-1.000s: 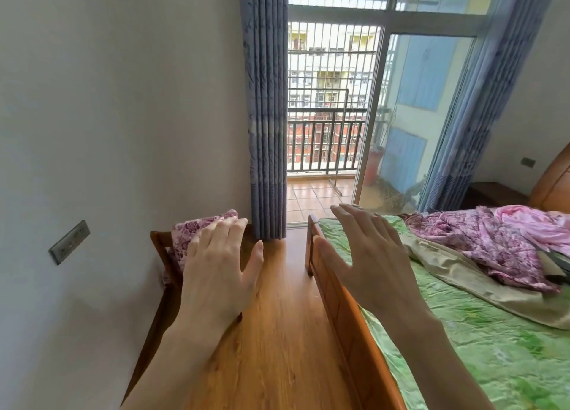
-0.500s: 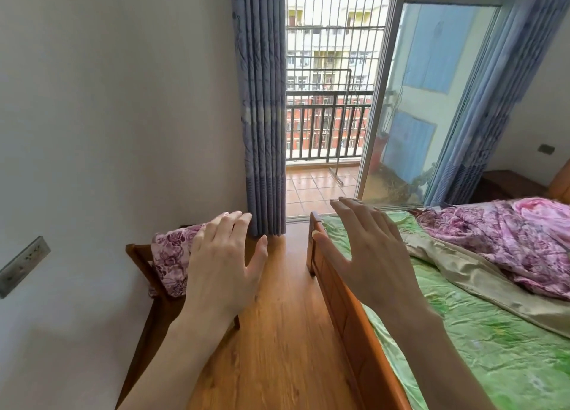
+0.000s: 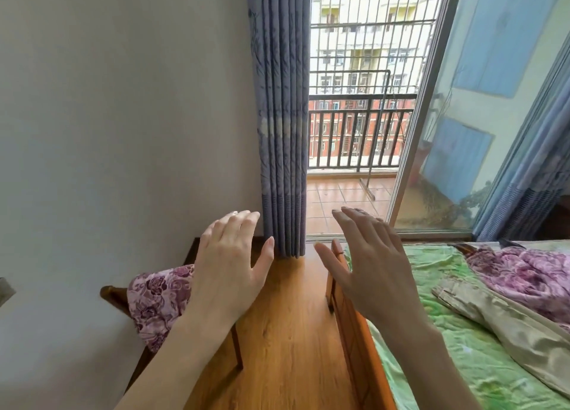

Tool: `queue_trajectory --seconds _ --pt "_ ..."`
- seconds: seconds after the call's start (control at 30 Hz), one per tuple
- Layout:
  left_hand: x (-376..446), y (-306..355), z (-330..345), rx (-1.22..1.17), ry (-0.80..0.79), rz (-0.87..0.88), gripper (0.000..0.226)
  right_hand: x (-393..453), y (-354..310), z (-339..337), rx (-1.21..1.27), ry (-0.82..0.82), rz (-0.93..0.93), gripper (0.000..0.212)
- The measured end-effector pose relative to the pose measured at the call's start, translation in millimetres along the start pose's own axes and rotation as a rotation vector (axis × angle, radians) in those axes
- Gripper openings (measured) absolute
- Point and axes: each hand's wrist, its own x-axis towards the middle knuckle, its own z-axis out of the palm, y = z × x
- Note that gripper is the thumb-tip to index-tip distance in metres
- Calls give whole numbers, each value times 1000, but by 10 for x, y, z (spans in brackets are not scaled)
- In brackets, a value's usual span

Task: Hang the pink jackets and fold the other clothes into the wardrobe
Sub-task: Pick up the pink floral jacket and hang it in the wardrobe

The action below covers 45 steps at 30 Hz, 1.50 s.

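Clothes lay in two spots: a floral purple garment (image 3: 521,273) and a beige garment (image 3: 509,326) crumpled on the green sheet of the bed (image 3: 438,357) at right, and a floral cloth (image 3: 157,301) draped over a wooden chair (image 3: 112,295) by the wall at left; no pink jacket or wardrobe showed here. All of it looked soft, light and floppy, likely to sag from any single hold; a collar or shoulder seam would probably be the place to take it. The left hand (image 3: 229,270) hovered above the chair, fingers straight and close together, thumb out, holding nothing; the right hand (image 3: 367,264) hovered over the bed's wooden frame, fingers straight and slightly fanned, also bare. Wood floor (image 3: 283,332) ran between; curtain (image 3: 280,116) and balcony door (image 3: 481,107) stood ahead.
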Motion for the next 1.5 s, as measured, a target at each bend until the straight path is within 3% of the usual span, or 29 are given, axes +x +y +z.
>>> queue_trajectory --seconds 0.33,0.7,1.23,1.5 --pt "608 -231 620 28 23 -92 60 897 358 779 44 -70 -103 72" --pt "1393 -602 1476 -3 -13 -109 63 1840 724 1475 15 -46 -58 68" --pt "3752 -1171 3052 -138 -121 60 50 3987 1489 2392 -161 -6 102 63" --pt "4689 -1216 3715 -141 -206 122 58 4704 1908 2815 -174 -54 182 66"
